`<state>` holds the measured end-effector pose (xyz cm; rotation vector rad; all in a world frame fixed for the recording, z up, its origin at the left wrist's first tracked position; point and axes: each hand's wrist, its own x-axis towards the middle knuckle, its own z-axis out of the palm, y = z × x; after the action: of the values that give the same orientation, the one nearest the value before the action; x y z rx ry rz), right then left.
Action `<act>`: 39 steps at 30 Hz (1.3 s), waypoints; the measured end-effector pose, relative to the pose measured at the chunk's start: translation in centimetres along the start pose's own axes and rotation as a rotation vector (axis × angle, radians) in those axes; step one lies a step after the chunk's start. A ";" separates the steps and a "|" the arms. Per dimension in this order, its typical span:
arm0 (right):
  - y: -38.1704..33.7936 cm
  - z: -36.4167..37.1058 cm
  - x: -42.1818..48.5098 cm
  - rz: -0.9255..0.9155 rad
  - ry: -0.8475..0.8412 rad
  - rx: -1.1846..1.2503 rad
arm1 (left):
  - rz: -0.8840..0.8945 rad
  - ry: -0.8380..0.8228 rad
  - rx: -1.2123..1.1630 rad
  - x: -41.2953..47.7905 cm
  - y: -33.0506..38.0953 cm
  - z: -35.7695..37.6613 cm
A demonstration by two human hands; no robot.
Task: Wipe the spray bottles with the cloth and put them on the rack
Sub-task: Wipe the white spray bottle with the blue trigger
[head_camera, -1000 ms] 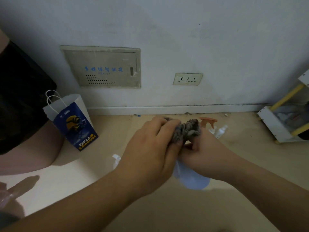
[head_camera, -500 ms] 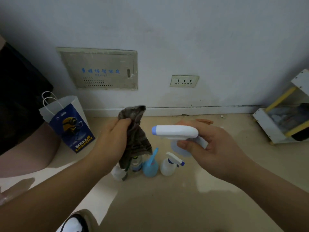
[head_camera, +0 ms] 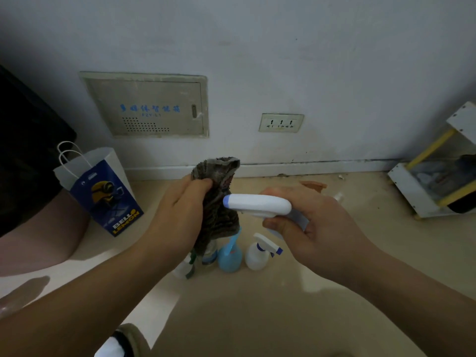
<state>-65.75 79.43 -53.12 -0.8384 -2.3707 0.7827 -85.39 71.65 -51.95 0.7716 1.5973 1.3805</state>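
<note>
My right hand [head_camera: 316, 228] grips a white spray bottle [head_camera: 257, 203] by its neck, its blue-tipped nozzle pointing left. My left hand [head_camera: 177, 215] holds a grey-brown cloth [head_camera: 219, 199] that hangs down, touching the nozzle. On the floor below stand several spray bottles: a light blue one [head_camera: 230, 256], a small white one with a blue nozzle [head_camera: 258, 255], and two partly hidden behind the cloth [head_camera: 192, 261]. An orange trigger [head_camera: 313, 185] shows behind my right hand. The white and yellow rack [head_camera: 425, 199] stands at the right by the wall.
A blue and white paper bag [head_camera: 103, 191] stands at the left by the wall. Another person's leg [head_camera: 36, 240] lies at the far left. A wall socket [head_camera: 280, 122] and a panel [head_camera: 152, 106] sit above the skirting. My shoe [head_camera: 121, 343] shows at the bottom.
A second ago both hands rubbed the cloth over the bottle close together. They have since parted, the left holding the cloth up, the right turning the bottle sideways. The floor bottles came into sight.
</note>
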 end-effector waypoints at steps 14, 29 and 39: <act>-1.3 0.4 0.4 0.049 -0.133 0.146 | 0.883 -0.216 0.972 -0.6 -1.2 -0.1; -0.7 -1.5 1.3 0.298 -0.426 -0.068 | 0.477 -0.052 0.720 1.5 -2.3 0.2; 0.1 0.6 0.5 0.129 -0.259 -0.108 | 0.176 0.093 0.495 1.5 -1.8 0.9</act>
<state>-66.42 79.63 -53.43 -0.9955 -2.6271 0.8661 -85.10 73.04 -54.08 1.1746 2.0188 1.1612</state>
